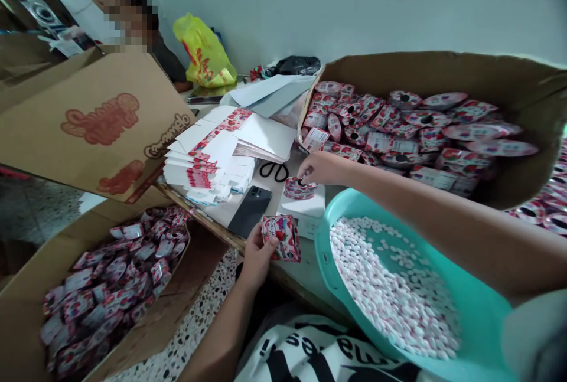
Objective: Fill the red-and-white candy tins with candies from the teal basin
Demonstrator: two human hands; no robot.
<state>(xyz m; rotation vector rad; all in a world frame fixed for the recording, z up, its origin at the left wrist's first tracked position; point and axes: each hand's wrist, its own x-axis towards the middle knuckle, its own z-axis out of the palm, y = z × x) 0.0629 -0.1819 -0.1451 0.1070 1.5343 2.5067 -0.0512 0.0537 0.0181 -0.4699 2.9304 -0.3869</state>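
Observation:
My left hand [259, 252] is closed round a small red-and-pink candy packet [283, 238] with strawberries printed on it, held over the table's front edge. My right hand [313, 167] reaches in from the right with its fingers pinched together. Just under those fingertips, another candy packet [300, 190] rests on a white box [305, 205]; whether the fingers grip it or something small above it I cannot make out. By my right forearm sits a turquoise basin [325, 252] of small white and pinkish candies [394, 281].
A cardboard box [544, 104] of candy packets stands at the back right, another [26, 287] at the lower left. Flat printed cartons [212, 152], black-handled scissors [273, 170] and a phone [250, 211] lie on the table. Behind are a yellow bag [204, 51] and a person [166, 60].

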